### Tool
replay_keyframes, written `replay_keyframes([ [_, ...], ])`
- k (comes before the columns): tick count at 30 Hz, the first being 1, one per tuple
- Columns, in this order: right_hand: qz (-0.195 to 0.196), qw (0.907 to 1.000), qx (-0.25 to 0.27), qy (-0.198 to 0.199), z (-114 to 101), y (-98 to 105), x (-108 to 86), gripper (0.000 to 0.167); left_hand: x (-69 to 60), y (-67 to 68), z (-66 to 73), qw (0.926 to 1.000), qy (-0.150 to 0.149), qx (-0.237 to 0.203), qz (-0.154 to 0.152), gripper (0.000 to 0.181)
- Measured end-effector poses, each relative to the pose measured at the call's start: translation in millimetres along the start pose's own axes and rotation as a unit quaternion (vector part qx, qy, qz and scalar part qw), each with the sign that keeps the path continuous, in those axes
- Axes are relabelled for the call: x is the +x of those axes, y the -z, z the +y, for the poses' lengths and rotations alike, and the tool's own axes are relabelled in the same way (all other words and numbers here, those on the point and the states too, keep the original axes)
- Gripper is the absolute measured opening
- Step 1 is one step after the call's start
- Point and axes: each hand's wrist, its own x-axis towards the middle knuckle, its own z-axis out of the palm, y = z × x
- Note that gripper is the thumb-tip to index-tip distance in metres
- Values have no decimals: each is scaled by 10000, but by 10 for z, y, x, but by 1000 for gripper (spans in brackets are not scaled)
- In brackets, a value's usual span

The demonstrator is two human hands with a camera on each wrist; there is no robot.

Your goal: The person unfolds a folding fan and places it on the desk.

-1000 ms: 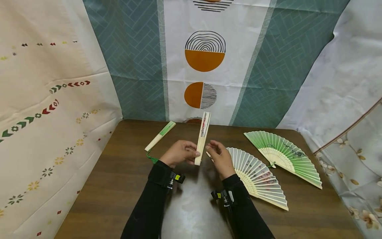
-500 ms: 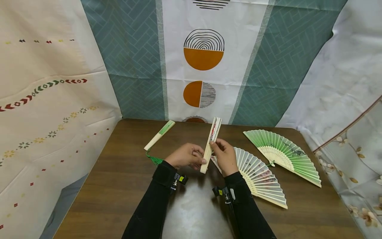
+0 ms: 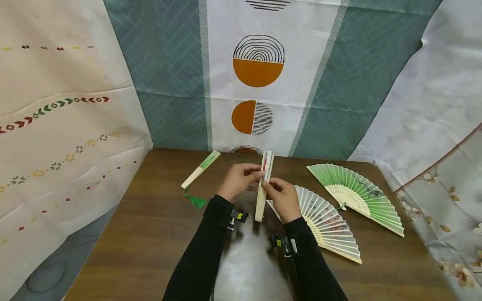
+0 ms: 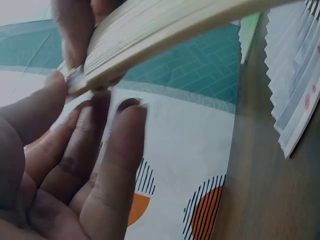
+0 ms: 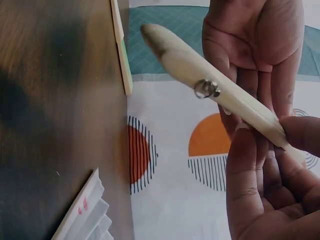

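Note:
A folded fan (image 3: pixel 260 204) with pale wooden ribs and a white, red-marked leaf stands nearly upright above the table, between both hands. My left hand (image 3: pixel 239 180) pinches its upper part, thumb in front. Slightly lower, my right hand (image 3: pixel 285 200) grips it from the other side with thumb and fingers. In the left wrist view the stacked rib edges of the fan (image 4: pixel 165 42) run up to the right, with the left hand's fingers below. A small metal ring shows at the rivet of the fan (image 5: pixel 220 92) in the right wrist view.
A folded green fan (image 3: pixel 201 169) with a green tassel (image 3: pixel 197 202) lies back left on the brown table (image 3: pixel 150 238). To the right lie a spread white fan (image 3: pixel 331 225) and, beyond it, a spread green fan (image 3: pixel 361 188). A patterned cloth (image 3: pixel 173 75) hangs behind.
The right hand has come up and taken hold of the folded fan. My left hand has shifted its pinch from the fan's lower end to its upper part.

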Motion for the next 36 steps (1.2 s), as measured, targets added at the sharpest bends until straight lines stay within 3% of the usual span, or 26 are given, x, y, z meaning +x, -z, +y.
replay_keyframes([
  [14, -45, 10000, -39, 17, 2, -7, 13, 28, -6, -41, 63, 9994, 78, -180, 291, 22],
  [23, 295, 9995, -65, 69, 3, -6, 10, 24, 6, -55, 37, 9988, -91, -250, 406, 20],
  [31, 626, 9979, 178, 45, 21, 2, 21, 21, 4, -50, 26, 9987, 72, -400, 300, 21],
  [36, 868, 9952, 451, -60, 20, 16, 25, 22, 19, -40, 29, 9972, 106, -599, 427, 19],
])
